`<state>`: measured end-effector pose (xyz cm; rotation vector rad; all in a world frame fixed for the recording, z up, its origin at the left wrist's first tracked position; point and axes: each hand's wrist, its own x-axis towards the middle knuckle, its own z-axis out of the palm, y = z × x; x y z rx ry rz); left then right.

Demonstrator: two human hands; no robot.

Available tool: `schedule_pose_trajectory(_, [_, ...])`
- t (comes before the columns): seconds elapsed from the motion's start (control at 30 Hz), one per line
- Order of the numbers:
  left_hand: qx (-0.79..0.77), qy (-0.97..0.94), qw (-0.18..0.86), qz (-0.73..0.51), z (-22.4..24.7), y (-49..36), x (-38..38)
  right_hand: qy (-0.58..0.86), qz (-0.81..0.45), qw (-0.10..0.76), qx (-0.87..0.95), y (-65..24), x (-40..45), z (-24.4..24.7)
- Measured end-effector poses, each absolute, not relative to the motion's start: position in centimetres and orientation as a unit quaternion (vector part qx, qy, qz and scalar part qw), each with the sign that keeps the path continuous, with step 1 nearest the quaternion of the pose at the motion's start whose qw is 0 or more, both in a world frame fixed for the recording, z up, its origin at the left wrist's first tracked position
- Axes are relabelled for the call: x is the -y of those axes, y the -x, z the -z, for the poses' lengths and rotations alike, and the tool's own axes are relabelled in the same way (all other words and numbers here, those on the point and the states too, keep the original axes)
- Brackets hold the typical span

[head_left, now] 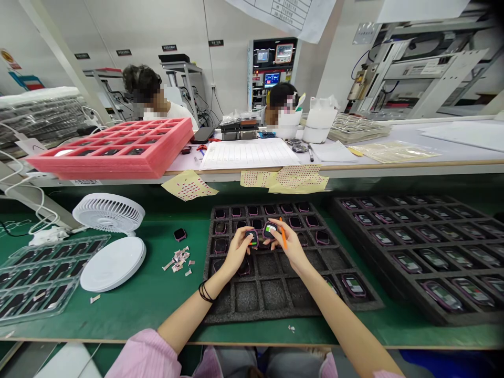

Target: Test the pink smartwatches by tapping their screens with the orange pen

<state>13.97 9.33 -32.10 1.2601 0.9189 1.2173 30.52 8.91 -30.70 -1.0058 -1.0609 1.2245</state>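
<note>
Over the black foam tray, my left hand holds a small watch-like device with a lit screen. My right hand grips a second device showing a white and green screen, along with an orange stick that points upward between the fingers. The two devices are side by side, a short gap apart. Below them, the foam tray has dark devices in its upper compartments, bare compartments lower down, and a lit device at its lower right.
Another foam tray of devices lies at right. At left are a single device, small paper scraps, a white fan and clear plastic trays. A pink foam tray sits on the shelf. Two people are beyond.
</note>
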Motion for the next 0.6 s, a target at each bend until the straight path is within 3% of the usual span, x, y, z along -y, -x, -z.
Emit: schedule_pose_trajectory(0.6, [-0.392,-0.533,0.556,-0.504,32.08,-13.87,-9.36,0.438,-0.498,0.58,0.472,-30.51,-8.92,30.66])
